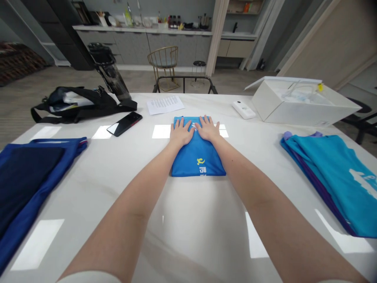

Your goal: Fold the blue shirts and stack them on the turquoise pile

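A folded blue shirt (196,153) with a yellow mark and white characters lies flat on the white table, straight ahead. My left hand (182,133) presses flat on its upper left part, fingers spread. On the upper right part rests my right hand (207,129), palm down with its fingers apart. The two thumbs nearly meet over a white print. Neither hand grips the cloth. To the right lies a stack of teal and purple garments (332,169). Dark blue folded clothes (38,165) lie at the left.
Behind the shirt is a printed sheet (165,105). A phone (125,124), a black bag (79,104) and a dark bottle (113,74) are at the back left. A white device (244,109) and an open white box (297,112) stand at the back right.
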